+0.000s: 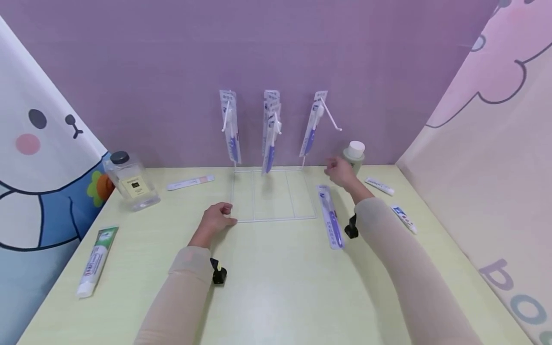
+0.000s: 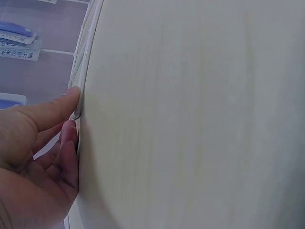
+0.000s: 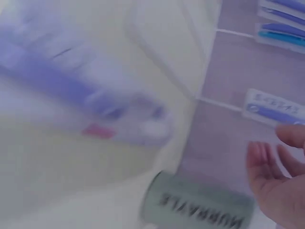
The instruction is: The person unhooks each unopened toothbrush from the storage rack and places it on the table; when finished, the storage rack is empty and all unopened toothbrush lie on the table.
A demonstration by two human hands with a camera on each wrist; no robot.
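Note:
A white wire rack (image 1: 278, 220) stands at the back of the table, with packaged toothbrushes (image 1: 231, 127) on its hooks in the left, middle and right columns. My left hand (image 1: 213, 220) pinches the rack's front left corner; the left wrist view shows the thumb on the wire (image 2: 85, 62) and fingers below it. My right hand (image 1: 340, 172) hovers in front of a green bottle (image 1: 354, 154) with a white cap, its fingers loosely bent around nothing. The right wrist view has this hand (image 3: 281, 186) near the right hanging toothbrush pack (image 3: 274, 109). Another packaged toothbrush (image 1: 331, 218) lies right of the rack.
At the left are a clear bottle (image 1: 135, 184) with a black cap, a green and white toothpaste tube (image 1: 98, 261) and a slim flat pack (image 1: 190, 182). Two small tubes, one farther back (image 1: 379, 186) and one nearer (image 1: 404, 219), lie at the right. Printed cloth walls enclose the table.

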